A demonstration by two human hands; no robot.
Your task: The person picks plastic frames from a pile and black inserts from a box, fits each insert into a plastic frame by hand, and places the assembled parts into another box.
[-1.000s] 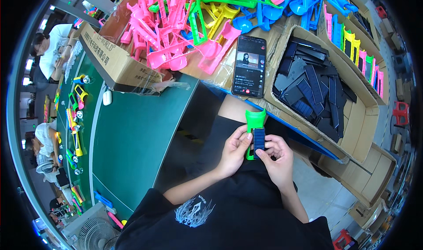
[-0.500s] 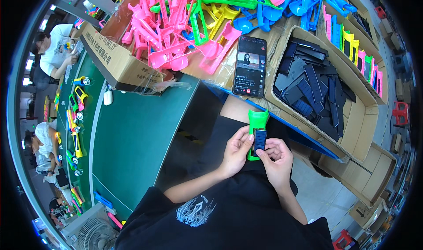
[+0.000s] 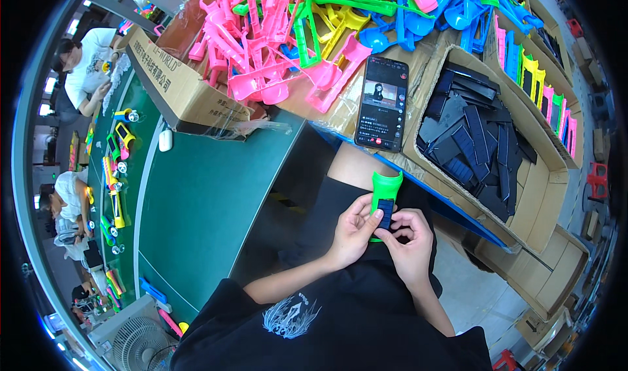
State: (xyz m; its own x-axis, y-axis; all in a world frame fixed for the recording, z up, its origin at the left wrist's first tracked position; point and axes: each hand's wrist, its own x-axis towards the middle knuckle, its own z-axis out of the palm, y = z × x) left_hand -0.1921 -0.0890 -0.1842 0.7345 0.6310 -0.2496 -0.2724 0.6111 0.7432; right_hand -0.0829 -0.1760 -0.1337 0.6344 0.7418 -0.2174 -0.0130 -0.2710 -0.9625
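Note:
My left hand [image 3: 350, 236] is closed round a green plastic flashlight casing [image 3: 386, 186], held above my lap with its flared end pointing away from me. Over the casing's lower part lies a small dark solar panel [image 3: 386, 209]. The left thumb presses the panel's left side. My right hand [image 3: 411, 243] is closed too, its thumb and fingers pinching at the panel's lower right end. Fingers cover that lower end, so whether the panel is seated in the casing's opening cannot be made out.
A carton of dark solar panels [image 3: 474, 135] stands at the right. Beside it lies a lit phone [image 3: 381, 103], with a heap of pink, green, yellow and blue casings [image 3: 261, 44] beyond. On the left green table [image 3: 190, 194] are a white mouse-shaped object [image 3: 165, 140] and flashlight parts; people sit there.
The panel has gone from slightly off the casing's right side to lying in line over it. My left thumb has moved onto the panel, and my right fingers have shifted toward its lower end.

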